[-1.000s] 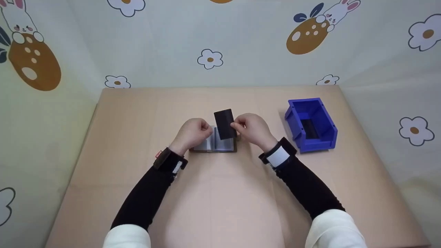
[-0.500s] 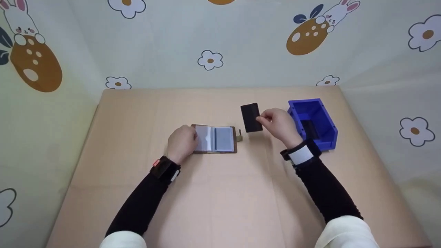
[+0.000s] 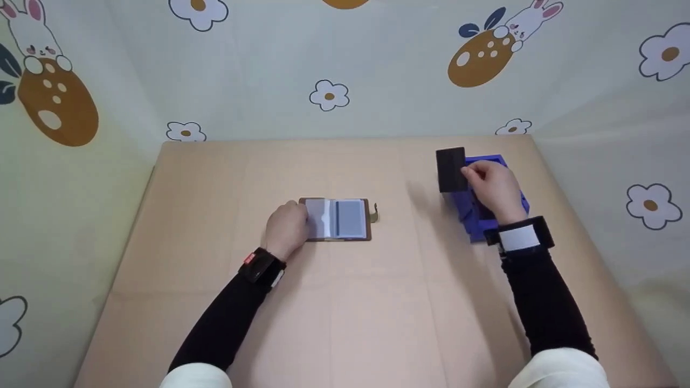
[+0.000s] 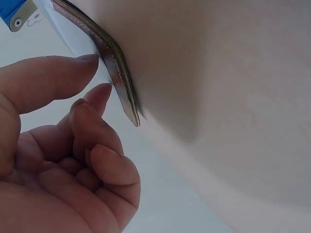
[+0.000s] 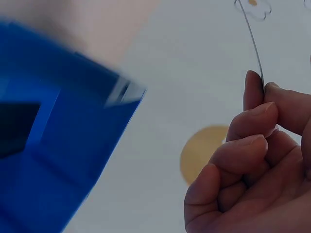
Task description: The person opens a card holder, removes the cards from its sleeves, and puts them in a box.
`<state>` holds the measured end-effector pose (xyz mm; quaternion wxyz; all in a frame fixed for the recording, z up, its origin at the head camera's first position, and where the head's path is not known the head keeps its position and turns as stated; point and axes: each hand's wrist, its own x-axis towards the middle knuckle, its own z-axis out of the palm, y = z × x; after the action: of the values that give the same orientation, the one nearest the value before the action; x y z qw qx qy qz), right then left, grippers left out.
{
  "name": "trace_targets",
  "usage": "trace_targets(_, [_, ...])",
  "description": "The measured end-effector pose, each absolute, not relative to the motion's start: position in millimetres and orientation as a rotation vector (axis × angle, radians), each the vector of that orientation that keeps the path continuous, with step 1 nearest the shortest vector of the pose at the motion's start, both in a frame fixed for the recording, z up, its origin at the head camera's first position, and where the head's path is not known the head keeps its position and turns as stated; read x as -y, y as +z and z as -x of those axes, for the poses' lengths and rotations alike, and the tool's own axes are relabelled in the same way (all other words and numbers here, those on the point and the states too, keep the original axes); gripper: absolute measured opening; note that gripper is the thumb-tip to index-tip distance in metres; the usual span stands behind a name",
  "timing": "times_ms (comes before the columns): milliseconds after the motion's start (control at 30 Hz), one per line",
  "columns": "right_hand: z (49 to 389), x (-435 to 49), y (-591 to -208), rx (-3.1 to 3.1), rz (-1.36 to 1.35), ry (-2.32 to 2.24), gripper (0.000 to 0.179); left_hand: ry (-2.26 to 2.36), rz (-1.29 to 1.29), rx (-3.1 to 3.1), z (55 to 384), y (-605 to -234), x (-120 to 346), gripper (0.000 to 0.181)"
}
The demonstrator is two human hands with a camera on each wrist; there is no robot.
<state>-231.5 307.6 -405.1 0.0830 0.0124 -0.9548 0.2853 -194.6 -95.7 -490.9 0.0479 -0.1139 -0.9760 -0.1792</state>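
Observation:
My right hand (image 3: pixel 495 188) pinches a black card (image 3: pixel 450 170) between thumb and index finger, above the left rim of the blue bin (image 3: pixel 469 218). In the right wrist view the card (image 5: pixel 253 41) shows edge-on, as a thin line. An opened card holder (image 3: pixel 350 218) with a brown cover and clear sleeves lies on the table. At its left edge, the thumb and curled index finger of my left hand (image 3: pixel 287 229) hold the cover. From the left wrist view, the holder (image 4: pixel 116 73) is seen from its side, with stitching along the edge.
A dark flat rectangle (image 5: pixel 17 128) lies inside the bin, mostly covered by my hand in the head view. The holder's clasp strap (image 3: pixel 374 214) sticks out to the right. Patterned curtains surround the wooden table (image 3: pixel 377 302).
My right hand has carried the black card rightward from over the holder to the bin. My left hand has shifted left and down to the holder's left edge.

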Motion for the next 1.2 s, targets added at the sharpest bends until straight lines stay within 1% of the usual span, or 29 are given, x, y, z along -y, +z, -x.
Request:
trace_targets(233, [231,-355,-402,2.882,0.165,0.822,0.041,-0.515,0.352,2.997,195,-491,95,0.011])
trace_targets(333, [231,-367,-404,2.911,0.235,0.834,0.043,-0.510,0.349,3.004,195,-491,95,0.011])
trace_targets(467, [231,-376,-410,2.958,0.263,0.770,0.041,-0.504,0.345,3.018,195,-490,95,0.011])
trace_targets(767, [229,-378,-421,2.993,0.267,0.433,0.036,-0.497,0.329,3.059,196,-490,95,0.013])
trace_targets(1033, [228,-370,-420,2.932,0.184,0.434,0.031,-0.513,0.312,3.056,196,-490,94,0.012])
trace_targets(1200, [229,-362,-417,2.940,0.161,0.442,0.031,-0.517,0.321,3.063,196,-491,94,0.012])
